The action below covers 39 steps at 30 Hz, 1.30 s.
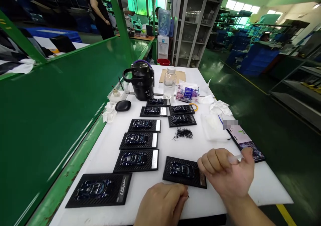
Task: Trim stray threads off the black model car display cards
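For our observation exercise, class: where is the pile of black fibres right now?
In the head view, the pile of black fibres lies on the white table right of centre, below one black car plaque and above the plaque beside the right hand.

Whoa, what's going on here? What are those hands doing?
A person is working at a white table. Their right hand pinches a small clear strip over the end of a black plaque holding a dark model car. Their left hand sits by that plaque's lower edge. More plaques lie in rows nearby, nowhere near the hands, and a heap of black bristly bits lies beside them.
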{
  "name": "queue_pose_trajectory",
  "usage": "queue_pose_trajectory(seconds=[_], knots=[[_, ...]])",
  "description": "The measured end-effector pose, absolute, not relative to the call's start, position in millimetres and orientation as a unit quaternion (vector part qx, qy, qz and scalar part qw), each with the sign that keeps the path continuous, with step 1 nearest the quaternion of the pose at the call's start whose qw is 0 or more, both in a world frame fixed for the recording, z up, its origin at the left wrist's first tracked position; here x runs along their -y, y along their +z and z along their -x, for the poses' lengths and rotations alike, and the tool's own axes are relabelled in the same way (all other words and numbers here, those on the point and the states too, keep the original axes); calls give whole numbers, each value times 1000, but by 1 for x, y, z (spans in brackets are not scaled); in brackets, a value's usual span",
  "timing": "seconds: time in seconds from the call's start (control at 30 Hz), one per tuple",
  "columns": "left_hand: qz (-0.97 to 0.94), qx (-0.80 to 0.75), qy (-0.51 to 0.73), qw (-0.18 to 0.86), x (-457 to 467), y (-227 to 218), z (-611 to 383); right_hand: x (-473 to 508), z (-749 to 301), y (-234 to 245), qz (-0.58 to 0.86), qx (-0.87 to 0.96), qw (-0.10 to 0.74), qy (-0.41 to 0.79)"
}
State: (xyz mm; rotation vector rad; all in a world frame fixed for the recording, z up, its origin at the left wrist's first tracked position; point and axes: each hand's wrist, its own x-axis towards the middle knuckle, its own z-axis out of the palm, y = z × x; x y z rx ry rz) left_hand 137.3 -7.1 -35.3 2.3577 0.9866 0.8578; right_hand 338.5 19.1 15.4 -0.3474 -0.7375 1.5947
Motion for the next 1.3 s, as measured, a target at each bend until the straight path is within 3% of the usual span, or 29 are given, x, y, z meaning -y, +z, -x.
queue_pose_trajectory(seconds=[0.57,1.3], knots=[[-839,-360,308,268,7,-30,-137,-24,-333,3,169,295,618,709],[-847,-362,296,252,7,-29,-135,-25,-329,3,194,318,626,685]])
